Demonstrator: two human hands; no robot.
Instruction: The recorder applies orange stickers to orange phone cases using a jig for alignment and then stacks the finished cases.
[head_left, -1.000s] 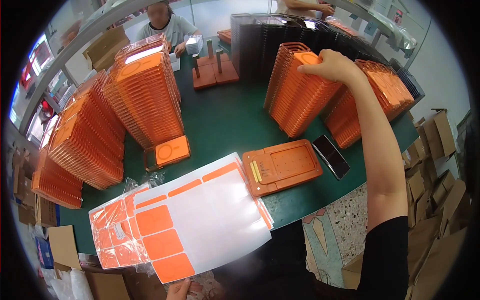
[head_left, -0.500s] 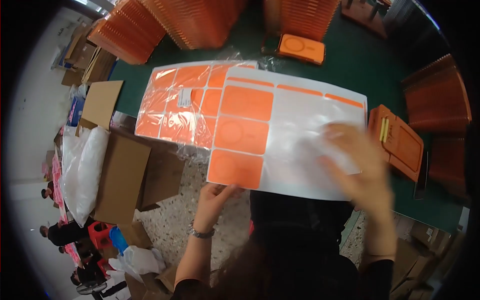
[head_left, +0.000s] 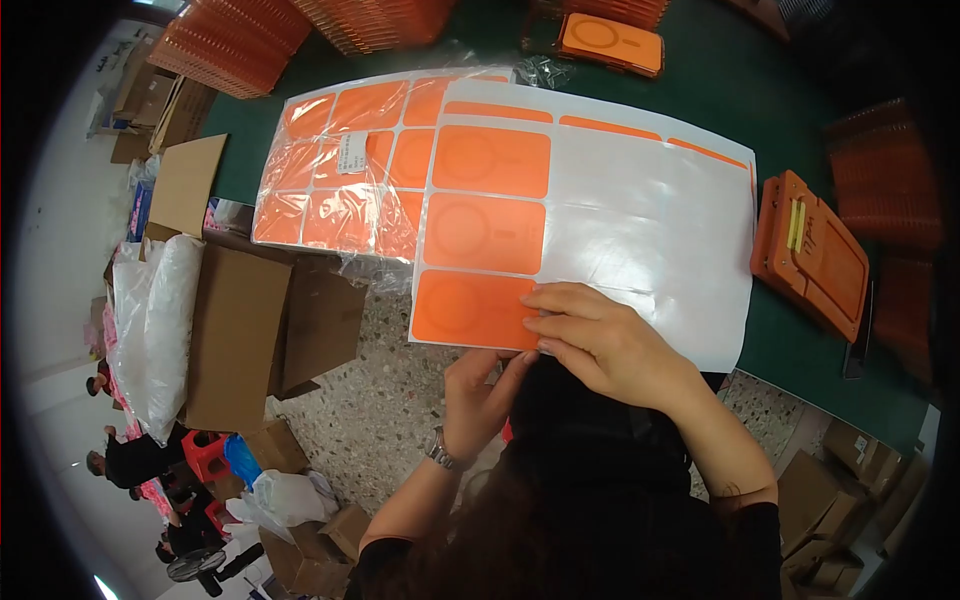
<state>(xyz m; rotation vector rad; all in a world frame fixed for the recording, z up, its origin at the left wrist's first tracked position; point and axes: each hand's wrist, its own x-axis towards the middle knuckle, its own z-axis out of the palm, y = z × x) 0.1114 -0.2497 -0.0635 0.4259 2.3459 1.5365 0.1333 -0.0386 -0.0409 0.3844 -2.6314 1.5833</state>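
Observation:
A white sheet of orange stickers (head_left: 650, 260) lies over the near table edge. Its left column keeps three orange rectangles, each with a faint ring and bar; the middle and right columns are bare backing below thin orange strips. My right hand (head_left: 610, 345) pinches the right edge of the lowest orange sticker (head_left: 470, 308), fingertips on top and thumb near the sheet's lower edge. Just below, my left hand (head_left: 482, 395) grips that lower edge, with some fingers hidden beneath it. Under and left of the sheet lies a plastic-wrapped pack of similar sheets (head_left: 340, 215).
Orange trays (head_left: 230, 45) stand in stacks on the green table (head_left: 700, 100). One orange panel (head_left: 610, 40) lies at the back; an orange fixture (head_left: 815, 260) with yellow strips sits right. Cardboard boxes (head_left: 235, 340) and a white plastic bag (head_left: 165, 330) are left. People are in the background.
My right hand has come left and down from over the bare backing to the lowest sticker's edge. My left hand has shifted right along the lower edge. The view has shifted slightly.

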